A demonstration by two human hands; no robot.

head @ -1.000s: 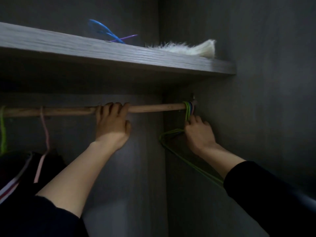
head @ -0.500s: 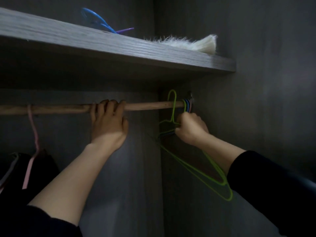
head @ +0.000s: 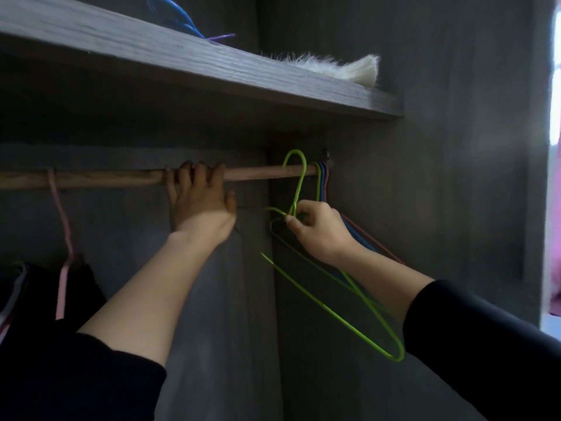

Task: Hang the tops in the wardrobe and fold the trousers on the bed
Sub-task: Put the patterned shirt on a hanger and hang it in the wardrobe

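Note:
Inside the dark wardrobe a wooden rail [head: 261, 173] runs left to right. My left hand [head: 200, 202] grips the rail near its middle, fingers curled over the top. My right hand [head: 318, 229] pinches the neck of a green wire hanger [head: 334, 314], whose hook rises above the rail, lifted off it. More hangers [head: 323, 180], green, blue and brown, stay hooked at the rail's right end. At the far left a dark top [head: 45, 293] hangs on a pink hanger [head: 62, 235].
A grey shelf [head: 273, 83] sits just above the rail, carrying blue and purple hangers [head: 182, 19] and a pale furry item [head: 334, 66]. The wardrobe's right side wall [head: 455, 177] stands close to my right hand. Bright light shows at the far right edge.
My right hand has lifted one green hanger off the rail's right end and drawn it left, its hook now above the rail. My left hand has kept its grip on the rail.

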